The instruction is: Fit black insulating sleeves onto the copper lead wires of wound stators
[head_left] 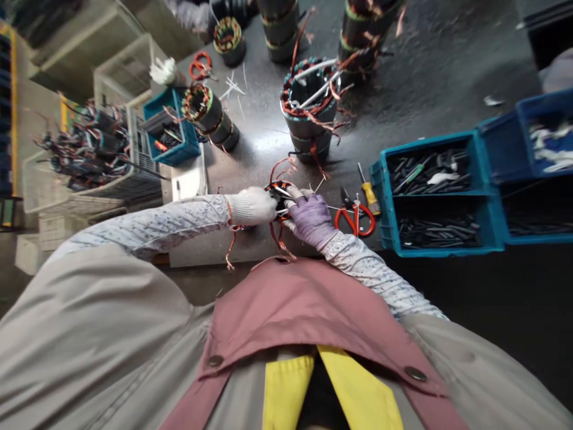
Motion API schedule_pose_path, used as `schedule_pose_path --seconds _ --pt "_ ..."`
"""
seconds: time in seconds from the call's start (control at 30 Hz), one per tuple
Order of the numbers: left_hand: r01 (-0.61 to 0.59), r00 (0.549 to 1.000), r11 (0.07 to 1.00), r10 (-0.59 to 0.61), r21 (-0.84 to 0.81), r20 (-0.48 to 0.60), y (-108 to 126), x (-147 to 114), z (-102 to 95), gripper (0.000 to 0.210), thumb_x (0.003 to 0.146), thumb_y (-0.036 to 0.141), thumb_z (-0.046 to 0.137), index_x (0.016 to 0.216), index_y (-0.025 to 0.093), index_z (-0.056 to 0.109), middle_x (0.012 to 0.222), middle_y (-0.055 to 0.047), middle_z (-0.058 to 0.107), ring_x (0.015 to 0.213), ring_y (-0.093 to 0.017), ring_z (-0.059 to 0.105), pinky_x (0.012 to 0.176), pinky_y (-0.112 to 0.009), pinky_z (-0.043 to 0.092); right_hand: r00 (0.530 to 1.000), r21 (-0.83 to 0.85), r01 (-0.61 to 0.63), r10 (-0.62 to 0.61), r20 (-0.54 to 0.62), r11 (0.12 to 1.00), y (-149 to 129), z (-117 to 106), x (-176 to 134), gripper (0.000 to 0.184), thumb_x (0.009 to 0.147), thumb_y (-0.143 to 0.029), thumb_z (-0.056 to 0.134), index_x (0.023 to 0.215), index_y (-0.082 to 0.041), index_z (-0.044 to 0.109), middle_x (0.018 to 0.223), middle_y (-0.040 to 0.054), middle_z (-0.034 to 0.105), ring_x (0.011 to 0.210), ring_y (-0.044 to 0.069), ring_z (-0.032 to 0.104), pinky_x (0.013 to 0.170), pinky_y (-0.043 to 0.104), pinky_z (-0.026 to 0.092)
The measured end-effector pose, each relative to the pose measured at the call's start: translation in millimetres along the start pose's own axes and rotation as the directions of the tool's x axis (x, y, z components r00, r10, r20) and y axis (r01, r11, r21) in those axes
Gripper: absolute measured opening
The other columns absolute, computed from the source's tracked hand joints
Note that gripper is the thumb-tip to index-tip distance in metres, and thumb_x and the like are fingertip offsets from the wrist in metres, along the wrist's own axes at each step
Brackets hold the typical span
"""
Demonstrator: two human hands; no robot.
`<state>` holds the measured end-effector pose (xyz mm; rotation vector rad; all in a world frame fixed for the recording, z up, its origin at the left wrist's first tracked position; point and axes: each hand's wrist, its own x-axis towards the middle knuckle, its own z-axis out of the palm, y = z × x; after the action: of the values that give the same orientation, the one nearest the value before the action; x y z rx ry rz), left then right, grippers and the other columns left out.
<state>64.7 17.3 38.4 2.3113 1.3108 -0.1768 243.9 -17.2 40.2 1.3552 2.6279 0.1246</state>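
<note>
Close in front of my body, a motor stator is between my two hands, with copper wire leads sticking out above and below it. My left hand, in a white knit glove, is closed against its left side; the fingertips are hidden. My right hand wears a purple glove with pale fingertips. Its fingers are bent over the stator's right rim, at the windings and thin white strips. Right of that hand lie red-handled scissors and a screwdriver with a yellow handle.
A larger stator with white tubes stands ahead, a stacked one to its left. Blue bins of dark sleeves stand right. At left are a small blue bin and a crate of wired parts. Another person's sleeve shows behind.
</note>
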Motion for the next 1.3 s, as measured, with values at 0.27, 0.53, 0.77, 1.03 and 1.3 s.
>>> schedule_pose_path --seconds 0.27,0.53,0.77,1.03,1.3 --pt "-0.333 0.938 0.833 0.339 -0.442 -0.067 42.5 -58.3 19.2 0.015 0.083 0.03 0.073 0.089 0.017 0.08 0.077 0.002 0.075 0.069 -0.01 0.063 0.065 -0.016 0.048 0.987 0.288 0.006 0.04 -0.155 0.958 17.7 22.4 -15.6 0.046 0.088 -0.038 0.066 0.127 -0.013 0.068 0.15 0.0189 0.054 0.132 0.039 0.051 0.108 0.058 0.042" --pt "-0.146 0.935 0.978 0.087 -0.151 -0.344 11.0 2.4 68.0 0.04 0.088 0.028 0.064 0.124 0.012 0.069 0.129 -0.017 0.067 0.123 -0.031 0.059 0.103 -0.041 0.05 0.927 0.723 0.065 0.226 -0.298 0.688 10.4 24.2 66.9 0.051 0.103 -0.051 0.036 0.106 -0.018 0.075 0.109 0.0111 0.076 0.108 0.023 0.07 0.098 0.041 0.056" --pt "-0.391 0.888 0.884 0.29 -0.254 -0.358 -38.6 8.4 62.1 0.028 0.084 0.041 0.069 0.102 0.02 0.078 0.106 -0.011 0.073 0.099 -0.026 0.068 0.087 -0.035 0.054 0.881 0.502 -0.022 0.254 -0.399 0.864 17.4 5.3 60.3 0.04 0.104 -0.039 0.039 0.116 -0.021 0.072 0.118 0.0103 0.073 0.115 0.024 0.065 0.103 0.042 0.052" --pt "-0.262 0.898 0.681 -0.088 -0.684 -0.431 -145.8 47.7 52.8 0.029 0.09 0.034 0.061 0.105 0.015 0.078 0.095 -0.005 0.078 0.08 -0.015 0.066 0.076 -0.026 0.05 0.992 -0.055 -0.126 0.126 -0.015 0.99 0.4 40.8 44.2 0.034 0.097 -0.02 0.052 0.126 -0.018 0.069 0.136 0.017 0.064 0.126 0.031 0.051 0.105 0.051 0.04" --pt "0.084 0.981 0.968 -0.122 -0.237 -0.151 -136.2 28.7 66.5 0.023 0.09 0.029 0.063 0.101 0.02 0.08 0.104 -0.011 0.076 0.094 -0.027 0.068 0.076 -0.033 0.046 0.98 0.095 -0.167 0.156 0.121 0.981 11.3 53.2 98.9 0.024 0.095 -0.021 0.055 0.098 -0.016 0.078 0.11 0.0126 0.073 0.103 0.023 0.06 0.091 0.037 0.044"
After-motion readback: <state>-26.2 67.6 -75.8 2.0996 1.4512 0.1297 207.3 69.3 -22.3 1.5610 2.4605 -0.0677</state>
